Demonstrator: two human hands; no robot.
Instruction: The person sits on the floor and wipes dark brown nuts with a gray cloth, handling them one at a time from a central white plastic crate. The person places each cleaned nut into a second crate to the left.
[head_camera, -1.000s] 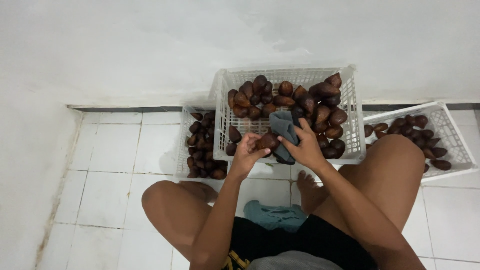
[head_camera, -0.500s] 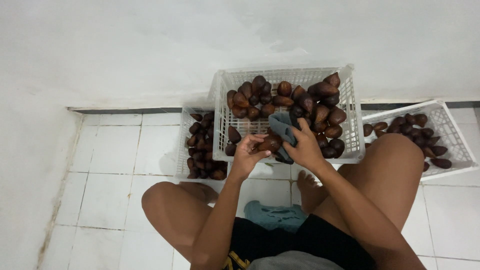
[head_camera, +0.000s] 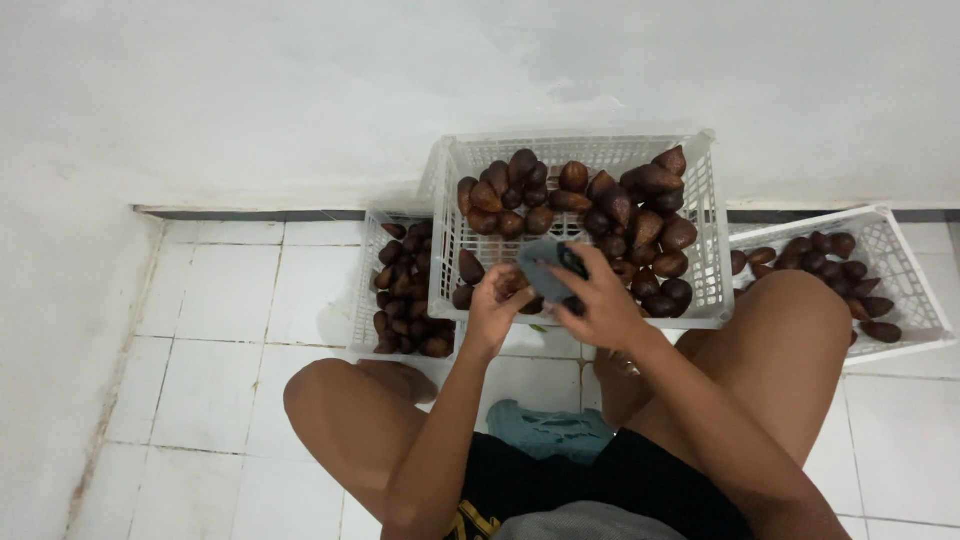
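The dark brown scaly fruit (head_camera: 512, 287) in the left hand (head_camera: 493, 312) is mostly hidden by the fingers and by the grey-blue cloth (head_camera: 545, 268) gripped in the right hand (head_camera: 592, 305), so its shape cannot be told. The small white plastic lattice crate (head_camera: 367, 300) at the left is partly covered by the large white plastic lattice crate (head_camera: 700, 240), and the person's knee hides the near corner of the tilted white crate (head_camera: 900, 270) at the right. The crumpled teal cloth (head_camera: 545, 430) on the floor lies partly hidden between the legs.

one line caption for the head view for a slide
Seated person's hands wipe a brown fruit with a grey cloth over a white crate.
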